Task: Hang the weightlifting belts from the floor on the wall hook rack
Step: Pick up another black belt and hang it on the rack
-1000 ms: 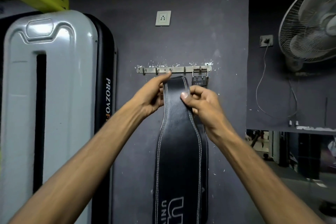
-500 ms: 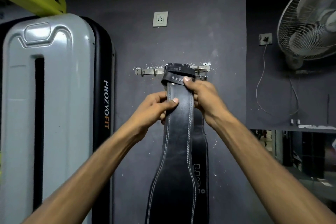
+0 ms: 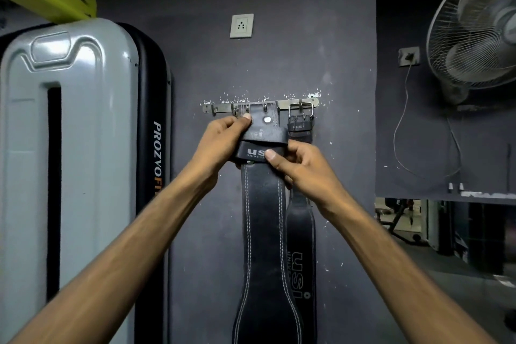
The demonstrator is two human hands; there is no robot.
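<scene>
The belt (image 3: 264, 218) hangs below the rack (image 3: 282, 105), with its buckle (image 3: 242, 109) end lifted against the rack's middle. The left hand (image 3: 220, 142) pinches that end beside the buckle. The right hand (image 3: 301, 167) pinches the loop (image 3: 258, 151) just under it. The step will likely go best if the right hand steadies the strap while the buckle frame is tipped onto the rack, left of the hung belt (image 3: 300, 232). Lower the weight gently before letting go.

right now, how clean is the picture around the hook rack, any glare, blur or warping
Head view: dim, the dark wall swallows shadows; soft sheen on the grey panel, a glint on the rivet of the held belt. Head view: stitching and hook rack sharp, the flap by the left hand slightly smeared. Head view: wide-angle bending curves the panel and fan at the edges.
</scene>
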